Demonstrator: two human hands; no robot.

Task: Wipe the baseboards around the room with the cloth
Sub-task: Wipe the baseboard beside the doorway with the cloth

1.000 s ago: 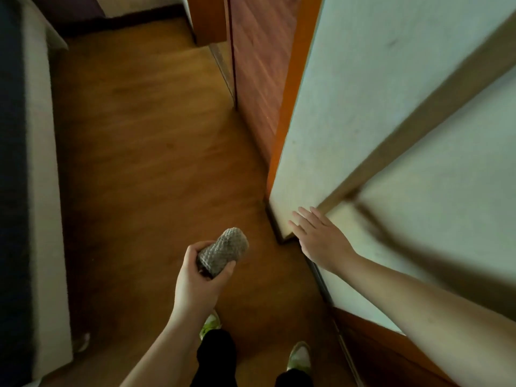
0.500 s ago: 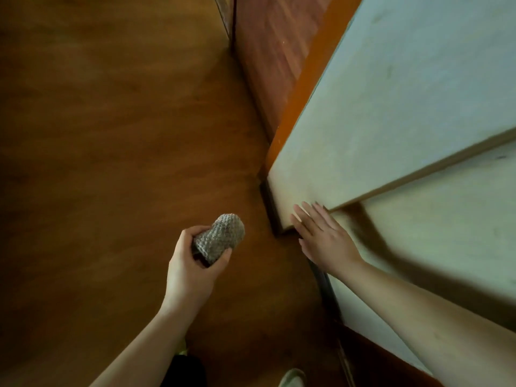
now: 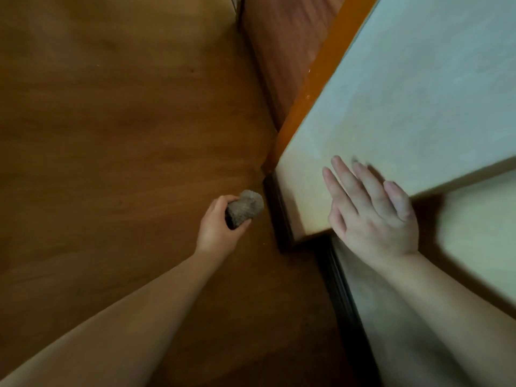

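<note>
left hand (image 3: 220,230) — fingers curled around the rolled grey cloth (image 3: 245,208), low over the wooden floor (image 3: 111,135) | cloth just beside the dark baseboard (image 3: 275,210), which stood at its 3 o'clock; contact could not be told | right hand (image 3: 371,213) — fingers straight and spread, against the pale wall (image 3: 391,107) corner
</note>
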